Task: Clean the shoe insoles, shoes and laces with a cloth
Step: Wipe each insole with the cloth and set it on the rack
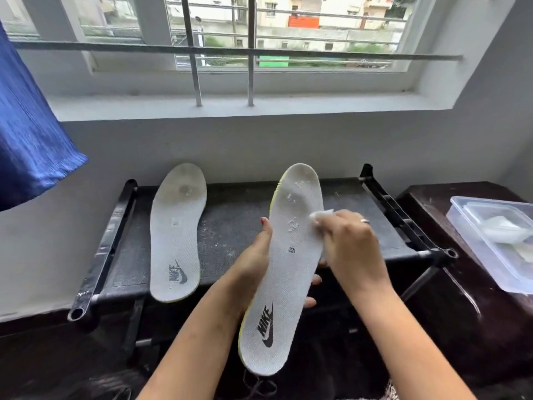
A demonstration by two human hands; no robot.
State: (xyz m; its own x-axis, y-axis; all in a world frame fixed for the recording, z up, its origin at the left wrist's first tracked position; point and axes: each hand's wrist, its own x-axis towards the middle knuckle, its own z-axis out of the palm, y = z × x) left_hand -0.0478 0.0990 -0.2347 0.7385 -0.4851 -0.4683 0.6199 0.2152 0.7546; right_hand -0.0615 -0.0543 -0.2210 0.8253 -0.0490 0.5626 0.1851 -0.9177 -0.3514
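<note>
Window-side black rack (230, 232) is carrying a flat insole (176, 235). Left hand (253, 264) is gripping a raised insole (288, 272) from underneath, over the rack's front edge. Right hand (352, 246) is pinching a white cloth (320, 214), pressing it on that insole's right edge. Plastic box (467, 223) is sitting on the dark surface (450, 284) to the right.

Far wall (259, 145): pale grey. Wide window (331, 39) with metal bars (191, 53), deep white sill (230, 106) below. Daylight enters; buildings outside. Blue curtain (31, 134) hangs at left. Low black rack (103, 246) against wall, top speckled. Dark wooden cabinet (461, 298) just right of it, bearing a clear plastic box (467, 226).
</note>
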